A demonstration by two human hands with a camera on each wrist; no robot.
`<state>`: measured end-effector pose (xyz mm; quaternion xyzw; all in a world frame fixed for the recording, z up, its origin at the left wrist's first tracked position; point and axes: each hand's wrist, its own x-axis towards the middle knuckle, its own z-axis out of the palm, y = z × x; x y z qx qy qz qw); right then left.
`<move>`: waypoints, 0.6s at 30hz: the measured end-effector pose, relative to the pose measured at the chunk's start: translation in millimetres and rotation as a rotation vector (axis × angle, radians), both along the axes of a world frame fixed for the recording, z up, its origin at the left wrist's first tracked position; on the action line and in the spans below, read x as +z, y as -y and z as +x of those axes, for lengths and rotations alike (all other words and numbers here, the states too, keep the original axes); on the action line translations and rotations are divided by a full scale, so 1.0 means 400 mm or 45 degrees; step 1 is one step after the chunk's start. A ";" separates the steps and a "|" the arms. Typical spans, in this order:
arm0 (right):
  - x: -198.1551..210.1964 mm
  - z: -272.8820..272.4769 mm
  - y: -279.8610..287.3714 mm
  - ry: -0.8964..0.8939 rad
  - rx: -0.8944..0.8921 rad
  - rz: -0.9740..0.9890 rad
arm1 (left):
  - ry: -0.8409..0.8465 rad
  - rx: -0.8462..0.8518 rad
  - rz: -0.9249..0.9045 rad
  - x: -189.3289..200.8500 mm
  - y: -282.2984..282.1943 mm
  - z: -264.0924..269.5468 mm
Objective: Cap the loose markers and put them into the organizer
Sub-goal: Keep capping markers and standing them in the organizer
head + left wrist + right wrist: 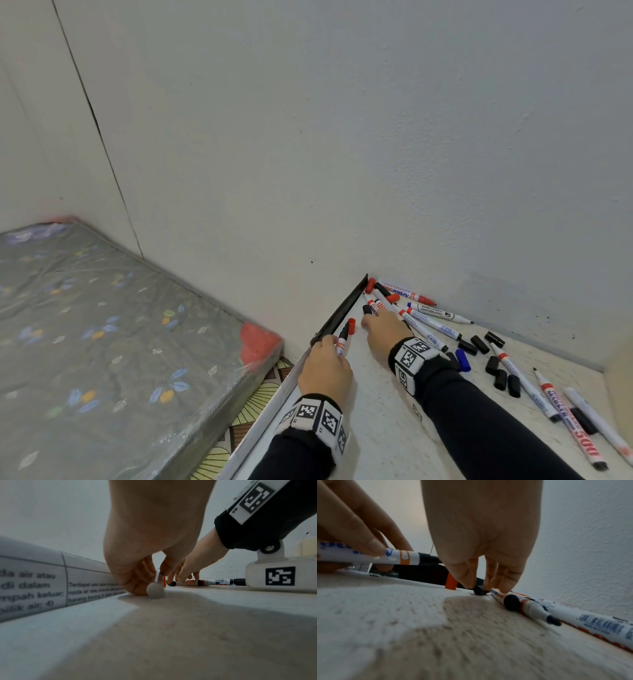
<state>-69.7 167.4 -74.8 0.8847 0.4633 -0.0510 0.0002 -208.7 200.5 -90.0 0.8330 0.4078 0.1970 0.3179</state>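
Note:
My left hand (329,353) grips a white marker (342,344) with a red band and a bare black neck, low over the table; its white butt end (155,591) faces the left wrist camera. A red cap (350,324) stands upright on the table just past the marker's tip. My right hand (376,325) reaches down beside it, and its thumb and fingers (489,584) pinch a small black cap (480,590) lying on the table. A flat black organizer (342,308) runs along the table's left edge. A pile of uncapped markers (421,315) lies by the wall.
Several loose black caps (479,344) and a blue cap (463,359) lie right of my right wrist, with more markers (565,411) toward the near right. A wall (342,154) backs the table. A covered mattress (102,325) lies below to the left.

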 end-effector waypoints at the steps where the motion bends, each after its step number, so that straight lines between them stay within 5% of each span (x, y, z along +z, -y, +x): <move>1: -0.001 -0.002 -0.001 0.012 -0.027 -0.009 | 0.002 -0.002 0.000 0.000 0.000 0.000; 7: -0.005 0.017 0.000 -0.090 -0.055 0.192 | 0.013 -0.005 0.006 -0.003 -0.002 0.005; 12: -0.004 0.006 -0.001 -0.045 -0.010 -0.119 | 0.011 0.007 0.012 -0.006 -0.003 0.007; 18: 0.005 0.000 0.002 -0.158 -0.146 0.212 | 0.032 0.002 -0.012 -0.010 -0.005 0.008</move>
